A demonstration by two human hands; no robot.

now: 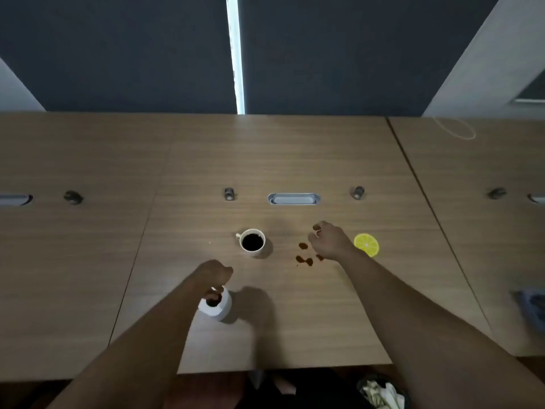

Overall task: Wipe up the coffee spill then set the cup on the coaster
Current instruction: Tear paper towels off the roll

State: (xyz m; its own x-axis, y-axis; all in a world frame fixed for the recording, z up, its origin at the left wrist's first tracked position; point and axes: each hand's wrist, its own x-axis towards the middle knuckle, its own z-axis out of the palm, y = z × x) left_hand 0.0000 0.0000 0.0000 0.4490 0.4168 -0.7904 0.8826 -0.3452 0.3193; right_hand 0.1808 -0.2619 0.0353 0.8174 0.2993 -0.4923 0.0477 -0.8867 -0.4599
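1. Cup (252,242): white, small handle pointing upper left, filled with dark coffee; stands upright at frame centre on the desk (295,160).
2. Spill (305,258): several brown blotches just right of the cup, apart from it.
3. Coaster (366,245): yellow lemon-slice disc, right of the spill, bare.
4. Right hand (328,240): loosely curled, holding nothing visible, between spill and coaster, above the blotches' right edge.
5. Left hand (216,274): fingers bent down onto the top of a white paper roll (216,305), lower centre; grip partly hidden.
6. Open desk behind the cup up to the cable slot (294,199); near edge lies below the roll.
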